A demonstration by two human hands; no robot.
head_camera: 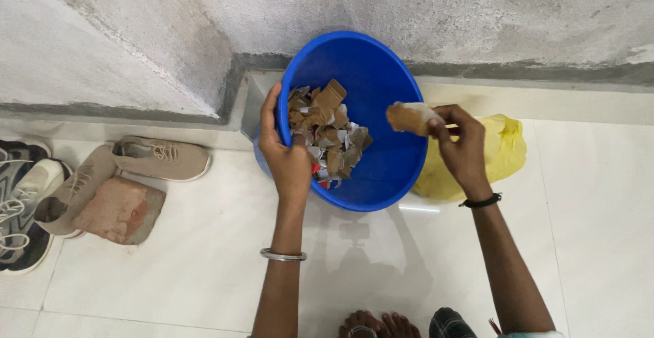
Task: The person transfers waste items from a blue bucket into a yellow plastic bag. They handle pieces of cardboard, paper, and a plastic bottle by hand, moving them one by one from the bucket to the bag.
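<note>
Head view looks straight down on our two bare hands at a blue plastic tub (381, 174) standing on pale floor tiles (191, 277), close to the foot of a rough grey wall (477, 11). Our left hand (289, 157) is clamped on the tub's near-left rim, thumb inside. Our right hand (463, 147) hovers over the tub's right edge, fingers pinched together on a torn brown cardboard scrap (407, 117). More cardboard and paper scraps (327, 133) lie heaped against the tub's left inner wall; the right half of the tub is bare. A yellow plastic bag (507, 150) lies just beside the tub's right rim. Beige shoes (160, 159) and a brick (122, 210) sit well apart to the left, leaving open tile between them and us.
</note>
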